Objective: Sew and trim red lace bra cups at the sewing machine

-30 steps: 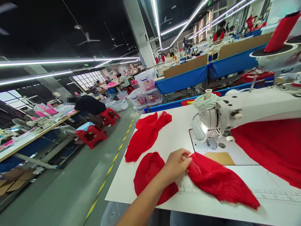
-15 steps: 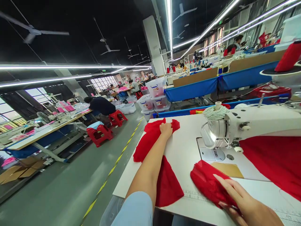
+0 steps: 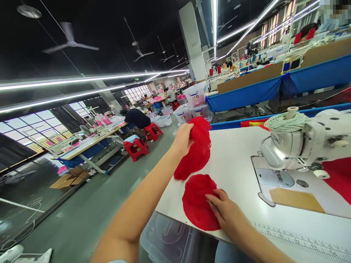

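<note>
At the table's left edge, my left hand [image 3: 183, 140] pinches a crumpled red cloth piece [image 3: 201, 133], lifting its upper end. More red cloth hangs below that grip, resting on the white sewing table [image 3: 233, 153]. Nearer to me, my right hand [image 3: 226, 210] has its fingers closed on the right side of a rounded red cloth piece [image 3: 199, 202] lying flat by the front edge. A thin greyish sliver shows between those fingers, too small to identify. The white sewing machine [image 3: 309, 142] stands right of both hands.
Red cloth [image 3: 340, 179] lies behind the machine head, and a ruler scale [image 3: 290, 237] runs along the front edge. A clear plastic bin [image 3: 170, 237] sits below the table's left corner. Across the aisle are red stools [image 3: 136, 149] and a person bent over a table.
My right hand has moved left from beside the machine with its red cloth. My left hand has raised the far red cloth. The view has swung left.
</note>
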Action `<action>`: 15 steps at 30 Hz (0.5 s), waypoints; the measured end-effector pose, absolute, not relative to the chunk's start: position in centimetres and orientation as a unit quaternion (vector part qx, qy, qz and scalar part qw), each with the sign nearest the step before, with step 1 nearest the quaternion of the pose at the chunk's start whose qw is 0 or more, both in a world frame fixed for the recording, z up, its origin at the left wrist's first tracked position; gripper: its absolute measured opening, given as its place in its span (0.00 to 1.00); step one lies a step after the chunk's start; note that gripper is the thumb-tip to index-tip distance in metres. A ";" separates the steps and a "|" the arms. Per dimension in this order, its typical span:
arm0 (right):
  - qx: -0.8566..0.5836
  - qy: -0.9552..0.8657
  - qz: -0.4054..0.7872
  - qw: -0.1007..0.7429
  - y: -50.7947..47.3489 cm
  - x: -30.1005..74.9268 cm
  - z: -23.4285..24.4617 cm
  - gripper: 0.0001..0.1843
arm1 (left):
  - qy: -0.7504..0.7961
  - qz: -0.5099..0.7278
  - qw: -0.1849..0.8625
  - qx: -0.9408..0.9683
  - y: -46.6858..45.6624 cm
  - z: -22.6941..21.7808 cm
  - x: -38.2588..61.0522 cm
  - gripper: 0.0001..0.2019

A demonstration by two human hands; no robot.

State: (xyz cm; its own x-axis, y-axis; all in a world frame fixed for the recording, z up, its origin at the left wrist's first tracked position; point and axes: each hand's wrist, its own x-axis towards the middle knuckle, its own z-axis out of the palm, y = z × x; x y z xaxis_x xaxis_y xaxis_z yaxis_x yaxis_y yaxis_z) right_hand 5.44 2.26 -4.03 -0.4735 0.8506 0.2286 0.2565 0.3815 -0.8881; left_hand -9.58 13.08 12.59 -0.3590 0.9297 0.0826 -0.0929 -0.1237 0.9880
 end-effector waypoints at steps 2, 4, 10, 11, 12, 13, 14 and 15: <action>-0.343 -0.760 0.431 0.344 2.0 3.7 -4.5 0.20 | 0.514 0.641 0.432 0.371 11.0 12.6 -9.7 0.06; -0.314 -0.760 0.448 0.351 1.7 2.9 -4.3 0.20 | 0.514 0.632 0.468 0.343 9.5 11.6 -9.6 0.05; -0.232 -0.762 0.466 0.386 0.2 8.5 -3.1 0.17 | 0.510 0.582 0.578 0.258 6.0 6.5 -7.8 0.09; -0.243 -0.742 0.480 0.401 0.1 10.1 -3.2 0.17 | 0.507 0.572 0.597 0.245 5.4 5.7 -7.1 0.09; -0.274 -0.710 0.494 0.421 0.1 11.6 -3.4 0.18 | 0.499 0.558 0.621 0.234 4.9 4.9 -6.3 0.09; -0.326 -0.665 0.505 0.443 0.3 12.9 -3.7 0.18 | 0.484 0.540 0.650 0.226 4.4 4.2 -5.3 0.09; -0.384 -0.608 0.513 0.468 0.7 14.1 -4.1 0.18 | 0.460 0.523 0.682 0.222 4.0 3.5 -4.3 0.10; -0.438 -0.545 0.524 0.487 1.1 15.1 -4.5 0.17 | 0.431 0.507 0.713 0.221 3.7 3.0 -3.2 0.11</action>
